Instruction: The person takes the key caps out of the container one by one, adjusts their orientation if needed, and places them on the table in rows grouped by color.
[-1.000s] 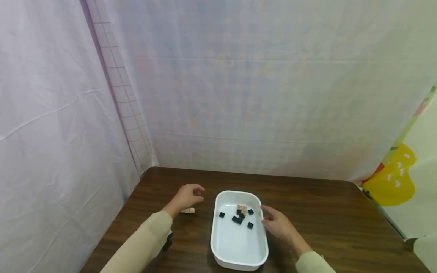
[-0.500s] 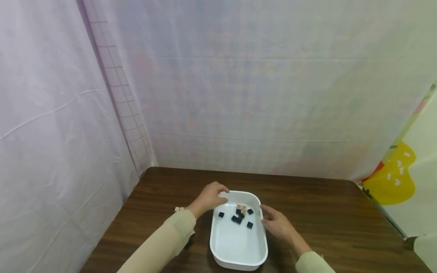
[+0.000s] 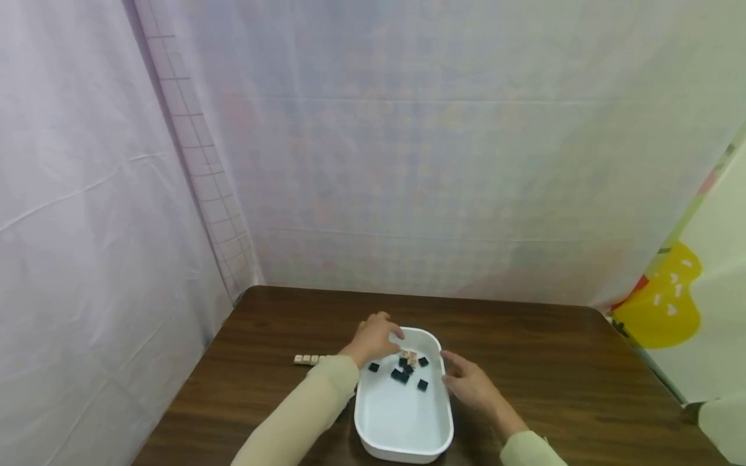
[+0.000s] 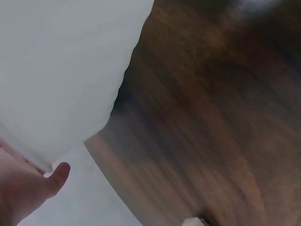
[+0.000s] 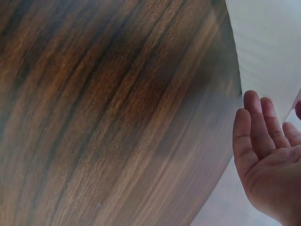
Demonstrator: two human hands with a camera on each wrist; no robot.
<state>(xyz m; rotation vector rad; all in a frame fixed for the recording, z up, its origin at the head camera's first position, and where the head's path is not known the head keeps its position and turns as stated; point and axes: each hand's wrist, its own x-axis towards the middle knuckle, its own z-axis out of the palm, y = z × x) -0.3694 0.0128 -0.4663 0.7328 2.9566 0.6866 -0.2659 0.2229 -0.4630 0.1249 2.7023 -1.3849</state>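
Note:
A white rectangular tray stands on the table between my hands. Inside it lie several small black square tiles and a few beige tiles with reddish marks, gathered towards the far end. My left hand hovers over the tray's far left corner, thumb apart from the bent fingers, with nothing seen between them. Against the tray's right side rests my right hand, fingers extended; its palm and straight fingers show beside the white wall in the right wrist view.
A row of small cream blocks sits on the brown wooden table left of the tray, partly behind my left sleeve. White curtains hang behind the table and along its left side. A yellow shape marks the right-hand cloth.
My left hand has moved right, from beside the cream blocks to over the tray's far left corner, uncovering more of the row. The right hand stays at the tray's side.

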